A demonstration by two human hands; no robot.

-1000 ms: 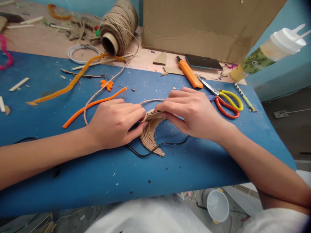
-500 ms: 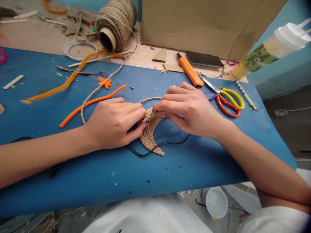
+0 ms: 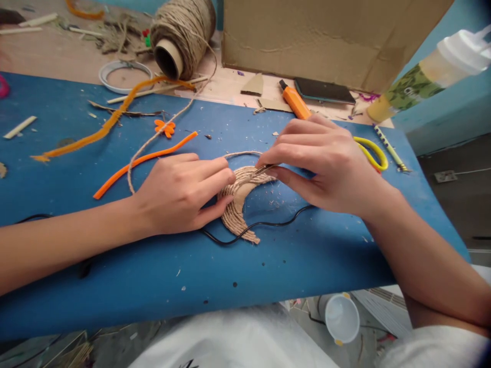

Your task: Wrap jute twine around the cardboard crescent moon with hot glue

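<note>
A crescent-shaped cardboard piece wrapped in jute twine (image 3: 238, 209) lies on the blue table (image 3: 153, 266). My left hand (image 3: 180, 191) rests on its left edge, fingers curled and pinching the wrapped piece. My right hand (image 3: 322, 163) is just right of it, thumb and forefinger pinched on the twine strand (image 3: 264, 169) at the crescent's top. The loose twine (image 3: 153, 145) runs back over the table to a big twine spool (image 3: 184, 36) at the rear.
A black cable (image 3: 268, 225) crosses under the crescent. Orange pipe cleaners (image 3: 141, 161) lie to the left, an orange utility knife (image 3: 293, 99), a dark phone (image 3: 326, 92) and yellow-handled scissors (image 3: 372, 151) behind my right hand. A cardboard box (image 3: 326, 36) and a bottle (image 3: 422, 82) stand at the back.
My right hand slid to the right, drawing the twine across the crescent's top, and now covers most of the scissors. The left hand stayed in place.
</note>
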